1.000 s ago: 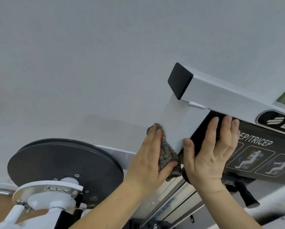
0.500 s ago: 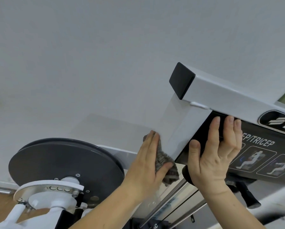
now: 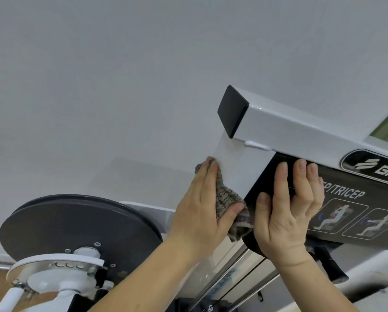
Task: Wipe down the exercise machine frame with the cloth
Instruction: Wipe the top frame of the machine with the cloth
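Note:
The white exercise machine frame (image 3: 285, 124) runs as a square beam with a black end cap (image 3: 232, 110), above a white upright post (image 3: 235, 170). My left hand (image 3: 202, 208) presses a grey-brown knitted cloth (image 3: 227, 200) flat against the left face of that post. My right hand (image 3: 287, 210) grips the edge of the black instruction panel (image 3: 357, 212) just right of the post, fingers curled over its top corner. Part of the cloth hangs bunched below my left thumb.
A large dark round pulley disc (image 3: 76, 224) on a white hub (image 3: 60, 271) sits lower left. Chrome guide rods (image 3: 222, 280) slope down beneath my hands. A black lever handle (image 3: 330, 264) pokes out under the panel. A plain grey wall (image 3: 121, 75) fills the background.
My left hand slid the cloth down the post half a second ago, then back up to its present spot. My right hand has kept its grip on the panel edge.

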The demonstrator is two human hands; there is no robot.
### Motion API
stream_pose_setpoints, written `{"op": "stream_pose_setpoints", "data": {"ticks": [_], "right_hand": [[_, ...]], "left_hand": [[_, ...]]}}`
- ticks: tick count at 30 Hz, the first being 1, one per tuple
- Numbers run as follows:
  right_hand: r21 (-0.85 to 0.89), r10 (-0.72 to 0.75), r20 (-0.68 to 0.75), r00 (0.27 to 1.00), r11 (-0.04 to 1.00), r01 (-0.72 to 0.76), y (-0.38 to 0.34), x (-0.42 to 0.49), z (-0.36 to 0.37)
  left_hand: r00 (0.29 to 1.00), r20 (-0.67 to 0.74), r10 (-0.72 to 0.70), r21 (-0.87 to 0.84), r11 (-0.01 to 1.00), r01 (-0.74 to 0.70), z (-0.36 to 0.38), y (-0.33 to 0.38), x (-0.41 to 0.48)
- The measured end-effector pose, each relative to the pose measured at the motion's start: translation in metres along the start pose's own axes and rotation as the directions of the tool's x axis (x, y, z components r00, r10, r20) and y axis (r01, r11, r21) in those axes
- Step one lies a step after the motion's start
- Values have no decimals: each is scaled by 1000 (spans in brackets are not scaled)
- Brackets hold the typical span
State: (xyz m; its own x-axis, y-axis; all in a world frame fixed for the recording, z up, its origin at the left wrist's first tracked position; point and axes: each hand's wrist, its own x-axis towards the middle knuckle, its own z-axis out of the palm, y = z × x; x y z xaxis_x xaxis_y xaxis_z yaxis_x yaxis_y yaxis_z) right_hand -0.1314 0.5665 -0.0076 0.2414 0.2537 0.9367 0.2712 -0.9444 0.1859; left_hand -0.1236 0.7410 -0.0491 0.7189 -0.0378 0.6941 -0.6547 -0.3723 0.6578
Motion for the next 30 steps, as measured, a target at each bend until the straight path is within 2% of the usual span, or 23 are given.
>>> {"op": "stream_pose_setpoints", "data": {"ticks": [3,6,9,13,16,19,23,25,27,30], "right_hand": [[-18,6,7,1000,1000,-6,1,0,-1],[-14,-11,15,1000,1000,11,2,1,-3],[6,26,8,1000,1000,-26,-2,1,-3],[18,44,-4,999,999,-44,-7,2,-2],[24,32,-3,999,999,-32,-5,3,-6],[-4,3,1,1000,1000,-3,-1,3,-7],[-58,-53,52,997,997,56,11,0,-5],[-53,-66,64,996,996,69,13,-2,-4],[-34,-77,75,994,996,79,12,-4,-4],[-5,-80,96,992,997,80,12,-6,-4]], "left_hand": [[995,-95,2,-29,1000,-5,1,22,22],[983,-182,38,-56,997,-49,15,13,9],[991,-133,33,-5,999,-34,17,2,-7],[993,-108,44,35,999,-40,-3,23,24],[988,-137,-65,-91,994,53,-6,44,42],[972,-171,-161,-187,974,129,8,33,17],[979,-13,-203,-128,972,199,14,-14,-36],[972,49,-229,-79,969,232,7,-16,-35],[977,24,-212,-84,973,213,-1,5,-8],[981,-119,-153,-125,982,138,-11,50,44]]}}
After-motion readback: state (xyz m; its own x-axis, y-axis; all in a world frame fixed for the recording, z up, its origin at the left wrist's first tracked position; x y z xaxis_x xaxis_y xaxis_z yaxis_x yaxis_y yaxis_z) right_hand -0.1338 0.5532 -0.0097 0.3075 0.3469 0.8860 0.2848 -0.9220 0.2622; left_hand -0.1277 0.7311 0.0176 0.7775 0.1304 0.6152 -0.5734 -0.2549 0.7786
